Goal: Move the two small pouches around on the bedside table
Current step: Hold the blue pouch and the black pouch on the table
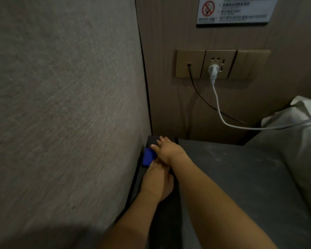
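A blue pouch (148, 157) lies at the left edge of the dark bedside table (232, 169), against the wall panel. Just behind it sits a dark grey pouch (152, 140) in the back left corner. My right hand (167, 150) reaches across with its fingers resting on the dark pouch and its thumb near the blue one. My left hand (158, 180) lies below, with its fingertips at the blue pouch's near end, partly hidden under my right wrist. Whether either hand truly grips a pouch is hidden.
A textured grey wall panel (61, 105) fills the left. Behind the table, a socket plate (221, 63) holds a white plug (213, 70) whose cable runs right, and a black cable hangs beside it. White bedding (298, 126) lies at the right.
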Available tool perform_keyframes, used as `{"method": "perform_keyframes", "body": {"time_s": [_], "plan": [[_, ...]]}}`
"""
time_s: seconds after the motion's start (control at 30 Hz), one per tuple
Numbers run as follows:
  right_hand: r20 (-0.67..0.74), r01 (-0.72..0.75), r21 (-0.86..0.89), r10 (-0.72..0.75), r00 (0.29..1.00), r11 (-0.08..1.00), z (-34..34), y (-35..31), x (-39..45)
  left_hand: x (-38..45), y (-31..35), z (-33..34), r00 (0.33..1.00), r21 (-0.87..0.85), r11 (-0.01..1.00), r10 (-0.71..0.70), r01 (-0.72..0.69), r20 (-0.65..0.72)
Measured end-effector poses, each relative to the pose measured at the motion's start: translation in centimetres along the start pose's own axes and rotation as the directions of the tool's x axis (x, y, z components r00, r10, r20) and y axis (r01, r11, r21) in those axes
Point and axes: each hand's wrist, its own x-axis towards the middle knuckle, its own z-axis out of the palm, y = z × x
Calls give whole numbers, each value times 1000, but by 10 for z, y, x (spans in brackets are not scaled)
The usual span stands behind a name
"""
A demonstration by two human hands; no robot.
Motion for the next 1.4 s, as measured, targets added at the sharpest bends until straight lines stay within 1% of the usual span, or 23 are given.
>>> {"method": "perform_keyframes", "body": {"time_s": [0.03,0.07,0.13,0.2,0.37,0.47,0.67,0.8,1.0,1.07,1.2,1.33,1.4], "plan": [[-26,-39,19,40,999,999,-1,12,-5,0,-1,-1,999,-65,998,-17,14,-47],[-45,-75,21,76,996,997,-3,25,-10,0,-1,-3,998,-83,997,-7,2,-61],[-50,-132,-11,131,990,991,-8,53,-23,6,-1,-6,998,-69,998,-6,2,-58],[-65,-177,18,177,982,984,-11,71,-38,13,1,-11,998,-87,996,-20,15,-54],[-117,-156,14,157,981,988,-14,92,-66,30,2,-17,999,-71,997,-21,18,-38],[-131,-197,26,199,971,980,-19,119,-82,35,2,-17,999,-74,997,-21,19,-35],[-160,-393,50,395,904,918,-28,193,-116,42,4,-20,999,-72,997,-31,31,-6],[-201,-449,78,455,867,890,-28,224,-134,43,5,-21,999,-63,997,-41,42,13],[-273,-475,136,494,826,869,-22,228,-137,39,5,-19,999,-56,998,-30,31,10],[-297,-498,148,519,802,854,-22,227,-137,37,4,-19,999,-53,998,-28,29,19],[-340,-577,83,567,750,813,-18,228,-138,36,5,-22,999,-42,999,-27,28,31],[-315,-611,73,599,736,788,-18,218,-133,34,5,-24,999,-8,1000,-14,15,46],[-299,-586,84,581,757,806,-21,208,-128,33,3,-27,999,-22,1000,-3,4,50]]}}
